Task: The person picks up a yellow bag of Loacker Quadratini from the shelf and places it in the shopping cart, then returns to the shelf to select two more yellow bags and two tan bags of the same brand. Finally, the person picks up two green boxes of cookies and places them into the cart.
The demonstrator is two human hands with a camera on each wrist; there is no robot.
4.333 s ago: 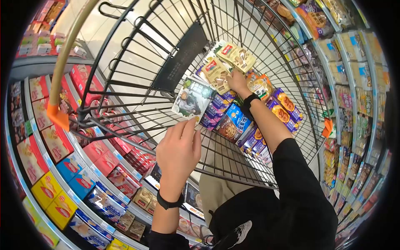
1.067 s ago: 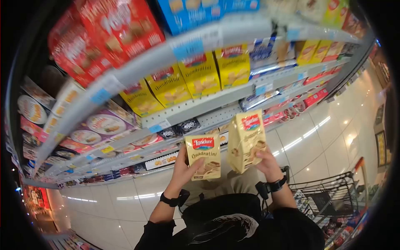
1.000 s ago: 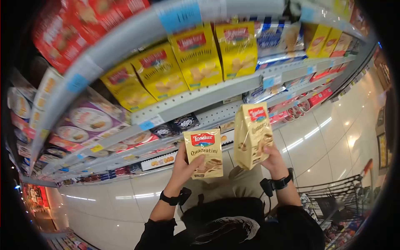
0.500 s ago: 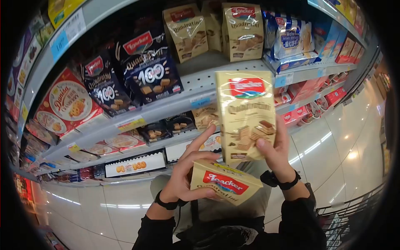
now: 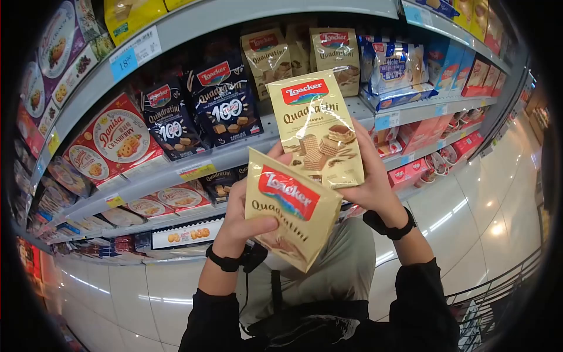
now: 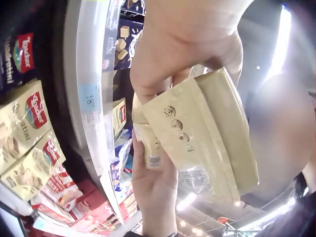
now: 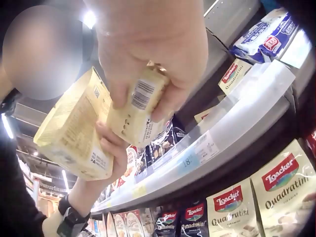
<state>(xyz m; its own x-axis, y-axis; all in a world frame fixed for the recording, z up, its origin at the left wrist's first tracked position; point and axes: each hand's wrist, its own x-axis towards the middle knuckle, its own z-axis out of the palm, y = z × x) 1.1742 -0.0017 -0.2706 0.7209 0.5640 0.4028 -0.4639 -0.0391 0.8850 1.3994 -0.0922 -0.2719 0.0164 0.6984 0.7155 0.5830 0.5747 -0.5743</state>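
My left hand (image 5: 237, 217) grips a cream bag of Loacker Quadratini wafers (image 5: 290, 205), thumb across its front and the bag tilted. A second cream Quadratini wafer bag (image 5: 319, 132), marked tiramisu, leans to the left in my right hand (image 5: 375, 173). The left bag partly overlaps the lower corner of the right one in the head view. In the left wrist view, the left bag's back (image 6: 197, 143) shows small icons and a barcode. The right wrist view shows my right fingers curled round the other bag's barcoded end (image 7: 140, 108).
Before me, a shelf (image 5: 217, 158) holds matching cream Quadratini bags (image 5: 267, 56), dark blue Quadratini bags (image 5: 226, 105), a red Danisa box (image 5: 117, 138) and blue-white wafer packs (image 5: 402, 67). A wire shopping cart (image 5: 498, 293) stands at lower right on the tiled floor.
At first my right hand was on the bags in the cart; then both hands held a bag at the shelf. Lately the left bag has tipped more upright, and the right bag has lowered, leaning left.
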